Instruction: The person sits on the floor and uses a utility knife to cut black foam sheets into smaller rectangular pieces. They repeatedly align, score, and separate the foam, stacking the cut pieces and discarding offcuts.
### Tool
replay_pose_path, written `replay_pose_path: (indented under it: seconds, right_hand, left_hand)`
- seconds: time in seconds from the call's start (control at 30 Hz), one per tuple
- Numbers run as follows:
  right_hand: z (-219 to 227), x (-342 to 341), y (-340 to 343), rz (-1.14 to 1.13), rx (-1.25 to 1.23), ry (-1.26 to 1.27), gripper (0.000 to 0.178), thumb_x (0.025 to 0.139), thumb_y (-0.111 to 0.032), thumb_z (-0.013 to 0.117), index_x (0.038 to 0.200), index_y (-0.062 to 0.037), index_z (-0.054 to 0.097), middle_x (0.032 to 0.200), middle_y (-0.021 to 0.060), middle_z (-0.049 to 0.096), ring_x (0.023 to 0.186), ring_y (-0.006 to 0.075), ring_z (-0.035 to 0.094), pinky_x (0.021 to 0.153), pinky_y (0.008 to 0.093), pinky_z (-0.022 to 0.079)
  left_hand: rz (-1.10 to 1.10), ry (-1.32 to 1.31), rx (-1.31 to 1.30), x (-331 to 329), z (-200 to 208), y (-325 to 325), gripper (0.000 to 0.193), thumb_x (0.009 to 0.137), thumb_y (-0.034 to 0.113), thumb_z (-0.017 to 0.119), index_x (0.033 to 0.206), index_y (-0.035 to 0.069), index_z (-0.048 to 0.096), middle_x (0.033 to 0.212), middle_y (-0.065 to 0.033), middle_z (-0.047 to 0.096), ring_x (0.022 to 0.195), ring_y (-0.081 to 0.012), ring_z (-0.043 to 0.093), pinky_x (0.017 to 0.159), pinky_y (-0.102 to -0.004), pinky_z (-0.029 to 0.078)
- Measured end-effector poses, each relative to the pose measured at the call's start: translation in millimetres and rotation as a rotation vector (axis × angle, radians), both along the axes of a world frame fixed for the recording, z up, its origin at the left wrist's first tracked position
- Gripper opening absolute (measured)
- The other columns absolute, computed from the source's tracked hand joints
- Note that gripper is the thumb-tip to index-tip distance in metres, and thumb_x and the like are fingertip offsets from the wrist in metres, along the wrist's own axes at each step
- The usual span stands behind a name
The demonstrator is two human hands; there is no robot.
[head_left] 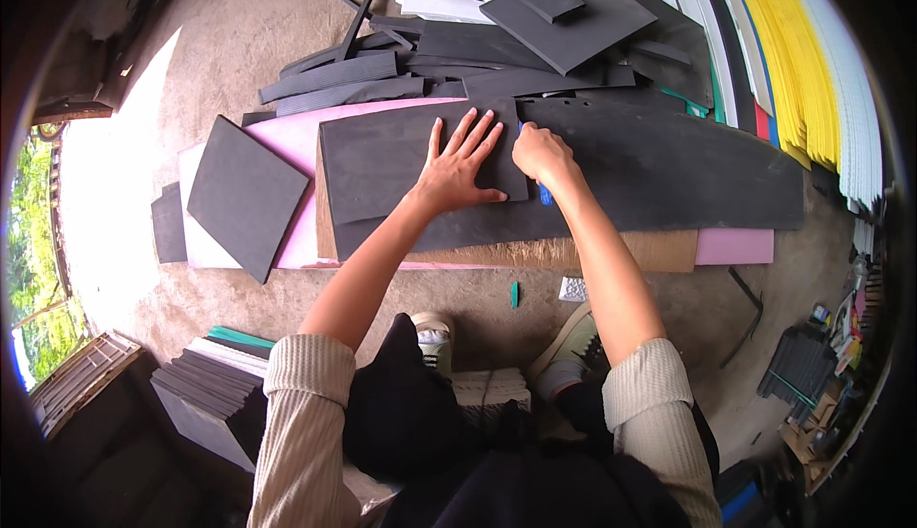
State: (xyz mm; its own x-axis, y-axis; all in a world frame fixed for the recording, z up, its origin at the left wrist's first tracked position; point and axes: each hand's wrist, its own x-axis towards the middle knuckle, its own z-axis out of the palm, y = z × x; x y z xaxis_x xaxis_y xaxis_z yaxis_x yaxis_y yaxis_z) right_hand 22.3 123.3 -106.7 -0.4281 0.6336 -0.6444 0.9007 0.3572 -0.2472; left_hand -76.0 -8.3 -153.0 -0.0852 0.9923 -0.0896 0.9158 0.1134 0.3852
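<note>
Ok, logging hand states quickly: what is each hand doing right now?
Left hand: open, flat on the dark foam sheet.
Right hand: closed around a blue-handled cutter.

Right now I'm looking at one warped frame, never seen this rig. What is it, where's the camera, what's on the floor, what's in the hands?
No machine here: these are a person's two bare hands, filmed by a wide fisheye camera worn on their head and looking down, so straight edges bend near the rim. The forearms come in from the bottom.

The left hand lies flat, fingers spread, on a dark grey foam template. That piece sits on a long dark foam sheet, which rests on cardboard and pink foam board on the concrete floor.

The right hand grips a blue-handled tool at the template's edge; its tip is hidden, so it may be a knife, but that is not certain.

Behind lies a pile of dark foam offcuts; at right, stacked coloured sheets; at lower left, a stack of cut squares.
</note>
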Motion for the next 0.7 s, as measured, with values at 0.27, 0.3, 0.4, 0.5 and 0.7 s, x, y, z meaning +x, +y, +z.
replay_pose_path:
  seconds: [0.27,0.3,0.4,0.5,0.7]
  right_hand:
    - [4,70,-62,0.024,-0.015,0.017,0.024,0.087,-0.013,0.040,0.100,0.0042,0.051,0.097,0.0292,0.061,0.097,0.0418,0.060,0.083,0.0468,0.048]
    - [7,77,-69,0.026,-0.022,0.028,0.024,0.087,-0.012,0.040,0.100,0.0045,0.050,0.096,0.0293,0.062,0.095,0.0421,0.060,0.083,0.0473,0.048]
    - [11,96,-86,0.020,-0.016,0.025,0.023,0.087,-0.012,0.040,0.100,0.0051,0.050,0.094,0.0295,0.062,0.094,0.0427,0.060,0.082,0.0483,0.048]
    - [18,104,-89,-0.006,-0.058,-0.025,0.029,0.092,-0.020,0.038,0.104,0.0053,0.047,0.094,0.0310,0.060,0.096,0.0444,0.058,0.083,0.0495,0.046]
    - [49,101,-63,-0.085,-0.103,0.077,0.030,0.094,-0.022,0.037,0.101,0.0030,0.052,0.091,0.0283,0.062,0.092,0.0414,0.060,0.083,0.0483,0.046]
  left_hand:
    - [0.033,0.030,-0.024,2,-1,1,0.107,0.062,0.067,0.064,0.146,0.021,0.016,0.152,0.0015,0.010,0.141,-0.0201,0.006,0.106,-0.0628,0.002]
    - [0.034,0.034,-0.021,2,0,1,0.107,0.062,0.067,0.064,0.146,0.021,0.017,0.152,0.0015,0.011,0.141,-0.0202,0.006,0.106,-0.0628,0.002]
    - [0.022,0.036,-0.113,3,5,4,0.105,0.066,0.063,0.064,0.146,0.020,0.012,0.153,0.0003,0.007,0.141,-0.0208,0.001,0.107,-0.0618,-0.001]
    - [0.020,0.058,-0.104,3,3,6,0.106,0.064,0.065,0.064,0.146,0.023,0.011,0.153,0.0005,0.006,0.141,-0.0208,0.001,0.107,-0.0616,-0.002]
    - [0.010,0.079,-0.032,-4,-7,-1,0.109,0.061,0.070,0.063,0.146,0.019,0.017,0.152,-0.0025,0.011,0.141,-0.0225,0.005,0.104,-0.0642,-0.002]
